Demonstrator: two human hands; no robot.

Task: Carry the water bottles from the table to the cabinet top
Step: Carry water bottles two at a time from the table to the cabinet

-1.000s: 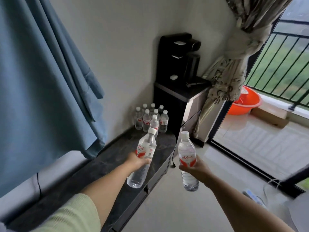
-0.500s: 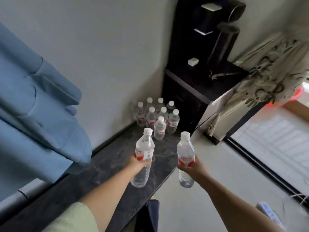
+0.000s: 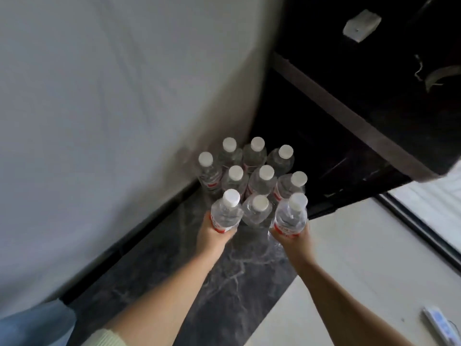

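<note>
My left hand [image 3: 214, 236] grips a clear water bottle [image 3: 225, 213] with a white cap and a red label. My right hand [image 3: 293, 239] grips a second bottle [image 3: 290, 217] of the same kind. Both bottles are upright, low over the dark marbled cabinet top [image 3: 224, 278], one on each side of the front bottle of a cluster. That cluster of several standing bottles [image 3: 259, 171] fills the corner between the wall and a black unit. Whether the held bottles touch the surface is hidden.
A tall black unit [image 3: 349, 101] stands to the right of the cluster, with a white block [image 3: 361, 24] on its top. The white wall [image 3: 112, 108] runs along the left. Pale floor [image 3: 349, 258] lies to the right, with a power strip [image 3: 437, 324] on it. Blue curtain [image 3: 35, 323] shows at bottom left.
I have come closer to the corner and look more steeply down. Both hands have carried their bottles forward and down, right up to the standing cluster.
</note>
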